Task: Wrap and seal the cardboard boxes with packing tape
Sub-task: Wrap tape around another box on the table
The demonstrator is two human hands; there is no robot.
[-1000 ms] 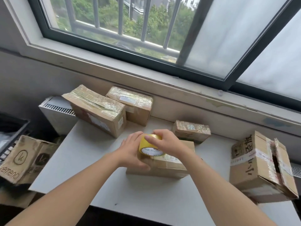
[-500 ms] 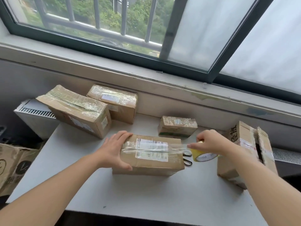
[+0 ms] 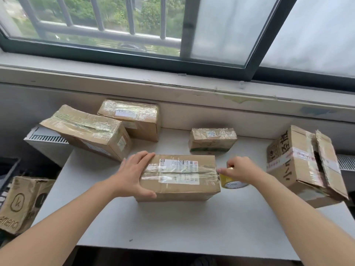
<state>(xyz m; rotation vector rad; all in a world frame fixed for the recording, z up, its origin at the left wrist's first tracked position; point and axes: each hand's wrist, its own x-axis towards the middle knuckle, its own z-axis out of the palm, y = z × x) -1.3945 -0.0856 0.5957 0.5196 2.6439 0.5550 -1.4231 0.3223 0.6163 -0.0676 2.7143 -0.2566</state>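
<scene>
A brown cardboard box (image 3: 178,177) with white labels lies in the middle of the white table (image 3: 172,223). A strip of clear tape runs across its top from left to right. My left hand (image 3: 134,173) presses flat on the box's left end, thumb against the front side. My right hand (image 3: 240,169) grips the yellow tape roll (image 3: 230,182) just past the box's right end, low against the table. The tape bends down over the box's right edge.
Three taped boxes stand behind: a large one (image 3: 90,131) at the back left, another (image 3: 132,118) by the wall, a small one (image 3: 212,139) in the middle. A box with loose flaps (image 3: 299,162) stands at the right. A carton (image 3: 21,202) sits on the floor at left.
My right hand has pulled the tape roll across the box from its left part to beyond the right edge, then lowered it beside the box. The left hand stays on the left end.
</scene>
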